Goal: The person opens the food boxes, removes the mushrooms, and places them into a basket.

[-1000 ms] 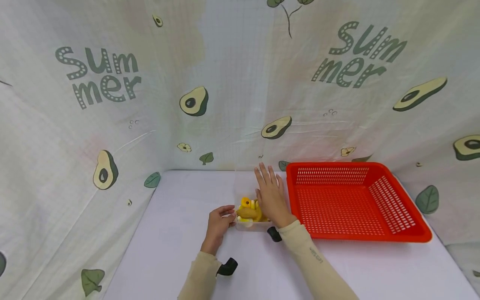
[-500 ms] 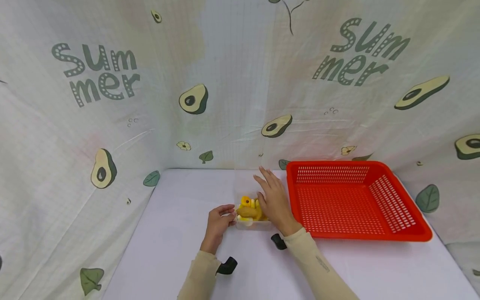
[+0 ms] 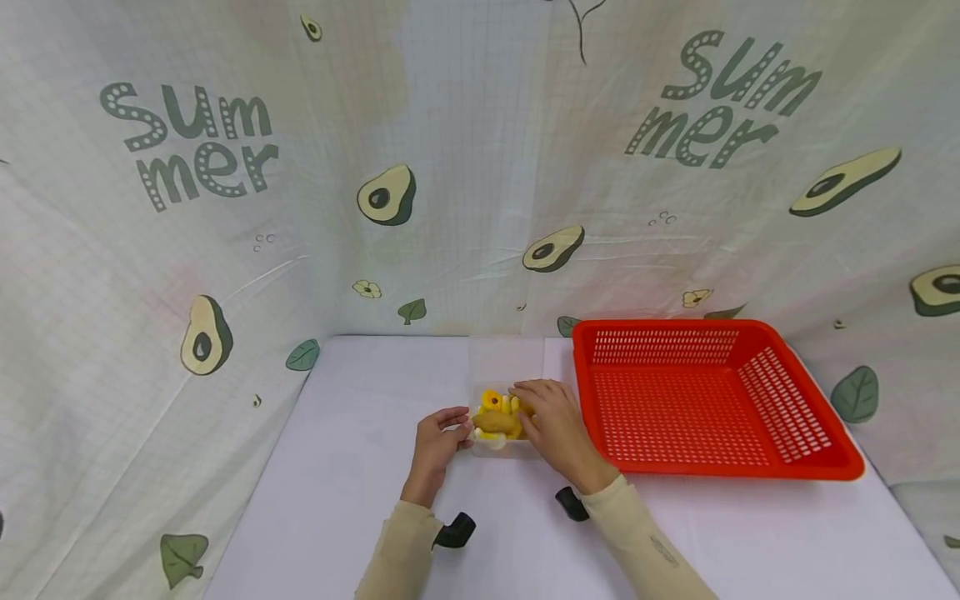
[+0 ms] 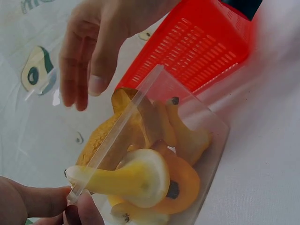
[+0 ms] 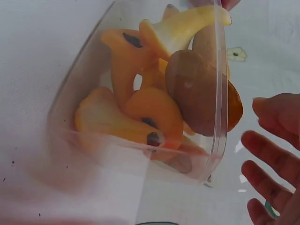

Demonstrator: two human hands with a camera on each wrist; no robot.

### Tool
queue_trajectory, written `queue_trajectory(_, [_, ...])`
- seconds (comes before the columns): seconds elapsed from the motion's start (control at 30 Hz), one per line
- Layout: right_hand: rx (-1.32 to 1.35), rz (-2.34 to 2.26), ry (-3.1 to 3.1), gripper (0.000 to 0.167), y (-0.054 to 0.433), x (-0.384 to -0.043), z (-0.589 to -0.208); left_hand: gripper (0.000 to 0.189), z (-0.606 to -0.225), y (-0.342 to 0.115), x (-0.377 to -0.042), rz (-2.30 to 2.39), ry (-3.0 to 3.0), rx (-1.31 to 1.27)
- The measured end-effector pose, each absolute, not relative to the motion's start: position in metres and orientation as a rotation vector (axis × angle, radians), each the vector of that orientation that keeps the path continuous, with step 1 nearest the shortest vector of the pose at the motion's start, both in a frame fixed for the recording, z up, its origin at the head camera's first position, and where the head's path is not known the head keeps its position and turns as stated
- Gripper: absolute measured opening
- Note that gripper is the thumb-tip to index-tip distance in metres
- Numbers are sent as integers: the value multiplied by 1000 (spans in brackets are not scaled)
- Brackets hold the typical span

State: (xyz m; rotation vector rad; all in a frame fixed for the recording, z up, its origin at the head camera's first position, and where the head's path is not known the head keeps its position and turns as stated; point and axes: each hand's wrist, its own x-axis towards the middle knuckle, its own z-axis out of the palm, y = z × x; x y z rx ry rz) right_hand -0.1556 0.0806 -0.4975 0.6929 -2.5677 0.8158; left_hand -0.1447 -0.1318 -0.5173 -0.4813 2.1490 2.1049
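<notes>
A clear plastic box [image 3: 510,451] stands on the white table, filled with several toy-like food pieces. My left hand [image 3: 435,446] pinches its left rim between thumb and fingers, as the left wrist view shows. Over the box's right side hovers my right hand [image 3: 558,429], fingers loosely bent; in the right wrist view they are apart from the contents. On top lies a brown, rounded piece [image 5: 201,93]. A pale yellow, tapering piece [image 4: 140,178] pokes out over the rim. Below it are orange, curved pieces [image 4: 185,187] with dark ends. Their exact kinds I cannot tell.
A red perforated plastic basket [image 3: 682,479] stands on the table just right of the box. Behind the box lies a clear panel [image 3: 506,360], apparently its lid. A printed cloth [image 3: 465,167] with avocados hangs at the back and sides.
My right hand has come lower and nearer over the box's right side, its outstretched fingers now bent toward the contents. The left hand has stayed at the left rim.
</notes>
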Motion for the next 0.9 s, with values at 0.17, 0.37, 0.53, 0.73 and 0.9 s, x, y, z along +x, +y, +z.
queue_trajectory(0.17, [755, 778, -2582, 27, 88, -150, -500, 33, -517, -131, -145, 2109, 2149, -481])
queue_trajectory(0.37, [804, 778, -2635, 26, 93, -147, -499, 33, -516, -130, -143, 2113, 2146, -486])
queue_trajectory(0.53, [834, 780, -2683, 27, 94, -149, -495, 32, -517, -130, -143, 2125, 2140, -486])
queue_trajectory(0.73, [880, 679, -2685, 26, 96, -151, -494, 32, -518, -129, -142, 2122, 2146, -501])
queue_trajectory(0.9, [904, 634, -2632, 24, 98, -151, -495, 32, -518, -129, -143, 2143, 2148, -484])
